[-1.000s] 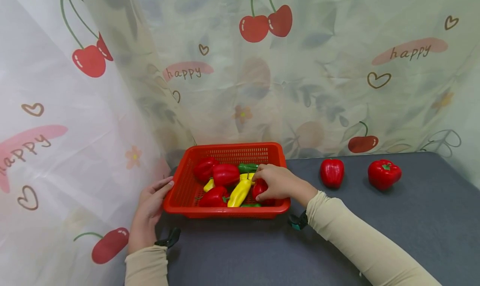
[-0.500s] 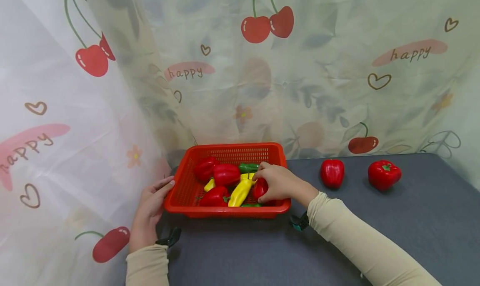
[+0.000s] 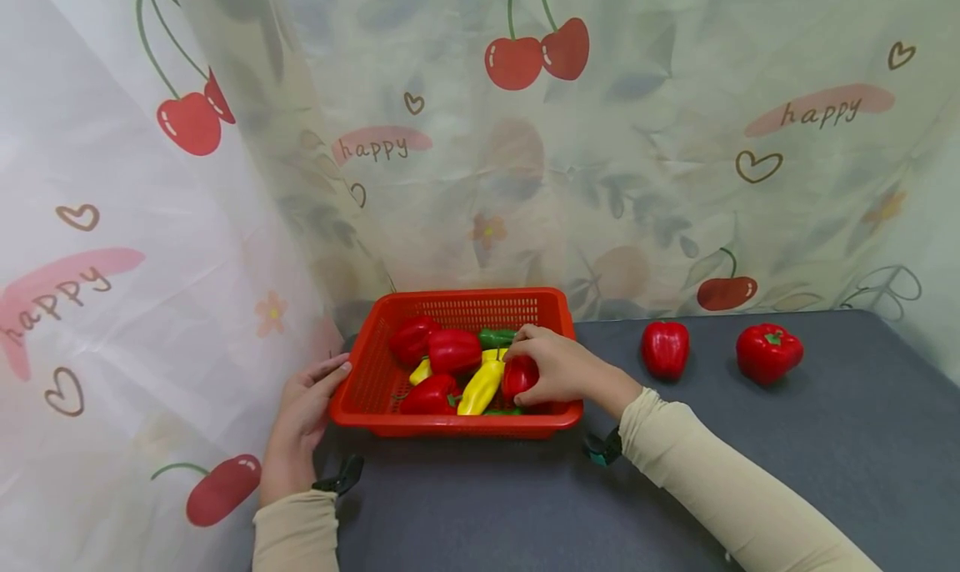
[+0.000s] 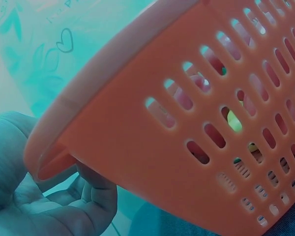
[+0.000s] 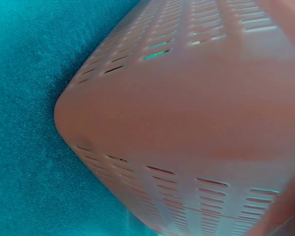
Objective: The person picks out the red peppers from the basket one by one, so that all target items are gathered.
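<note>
My left hand (image 3: 303, 413) holds the left rim of an orange-red plastic basket (image 3: 457, 426). In the left wrist view, fingers (image 4: 96, 199) curl beneath that rim. Inside the basket at its right end, my right hand (image 3: 562, 368) grips a red bell pepper (image 3: 519, 377), thumb and fingers on either side. Next to it lies a long yellow pepper (image 3: 481, 388). Three other red bell peppers (image 3: 454, 351) and a green pepper (image 3: 495, 338) share the basket. The right wrist view shows only the basket's outer wall (image 5: 187, 108) and dark cloth; the right fingers are out of sight there.
Two red bell peppers stand on the grey table (image 3: 465, 505) to the right: one nearer the basket (image 3: 665, 350), another farther right (image 3: 768, 353). A printed curtain (image 3: 450, 247) hangs behind the table and along its left side.
The head view has shifted slightly. The red bell pepper in my right hand shows a little more of itself between the fingers. Left hand and basket keep their places.
</note>
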